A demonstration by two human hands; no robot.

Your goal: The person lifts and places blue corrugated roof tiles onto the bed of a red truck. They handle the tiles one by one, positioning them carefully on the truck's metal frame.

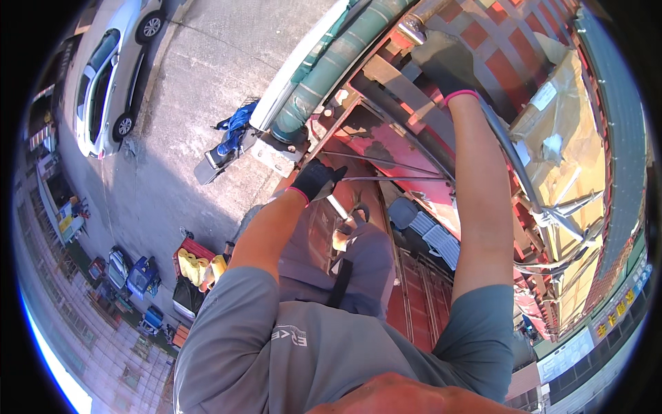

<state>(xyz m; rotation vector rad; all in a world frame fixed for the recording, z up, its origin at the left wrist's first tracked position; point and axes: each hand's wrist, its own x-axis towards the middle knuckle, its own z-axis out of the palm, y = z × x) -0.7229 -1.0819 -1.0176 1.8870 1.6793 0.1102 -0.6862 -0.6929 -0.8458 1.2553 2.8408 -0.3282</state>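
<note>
My left hand [317, 181], in a black glove with a pink cuff, is closed round a pale metal bar [338, 208] beside the red metal frame. One finger or the thumb sticks out to the right. Farther up, my right hand [447, 63], in a grey-black glove with a pink cuff, reaches the top of a rusty red metal structure [476, 38]. It looks closed there, next to a shiny metal fitting [412, 30]; what its fingers hold is hidden. Between my arms, thin metal rods [393, 179] cross a worn red panel [372, 148].
A rolled green tarpaulin [331, 65] lies along the frame's left side. Brown wrapped cardboard [572, 124] stands at the right, near cables [558, 265]. Below left is a concrete yard [200, 76] with a white car [110, 83] and a red cart [196, 257]. A blue bundle [236, 129] hangs beside the tarpaulin.
</note>
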